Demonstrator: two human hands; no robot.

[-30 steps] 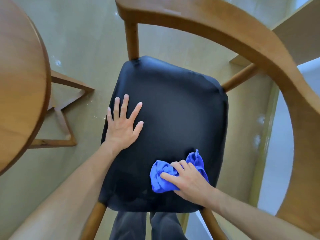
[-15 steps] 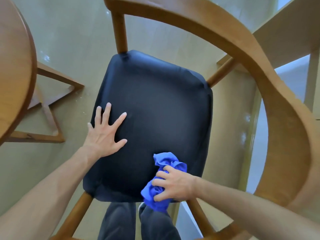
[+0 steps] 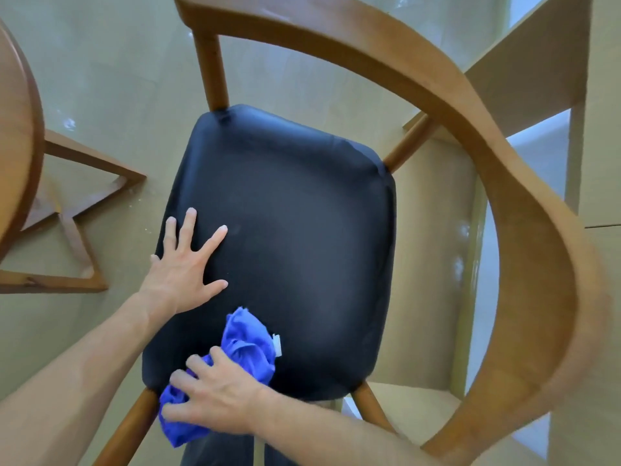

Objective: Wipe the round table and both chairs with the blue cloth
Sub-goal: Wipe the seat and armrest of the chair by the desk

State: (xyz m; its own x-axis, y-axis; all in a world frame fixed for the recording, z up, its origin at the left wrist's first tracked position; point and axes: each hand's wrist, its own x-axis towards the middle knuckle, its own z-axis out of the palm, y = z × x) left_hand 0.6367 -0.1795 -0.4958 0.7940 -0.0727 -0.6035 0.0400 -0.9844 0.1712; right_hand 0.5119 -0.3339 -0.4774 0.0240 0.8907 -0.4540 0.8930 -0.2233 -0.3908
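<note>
Right hand (image 3: pixel 215 403) grips the bunched blue cloth (image 3: pixel 248 351), fingers curled over it, pressing it on the near-left corner of the chair seat (image 3: pixel 295 237); part of the cloth hangs off the front edge by the front-left leg (image 3: pixel 131 428). Change: a second ago the cloth was nearer the front-right of the seat, half a second ago at the front edge around the middle, now at the front-left corner, so the stroke has run right to left along the front strip. Left hand (image 3: pixel 184 264) lies flat, fingers spread, on the left side of the seat, bracing; it has stayed put relative to the seat. My read: front edge of this seat is about covered, the middle and back of the cushion can't be judged from here. Curved wooden backrest (image 3: pixel 504 183) and legs look untouched at this moment. Round tabletop (image 3: pixel 20 136) sits at the left edge of view, its base (image 3: pixel 77 237) on the floor (image 3: pixel 111 79). Second chair not in view.
</note>
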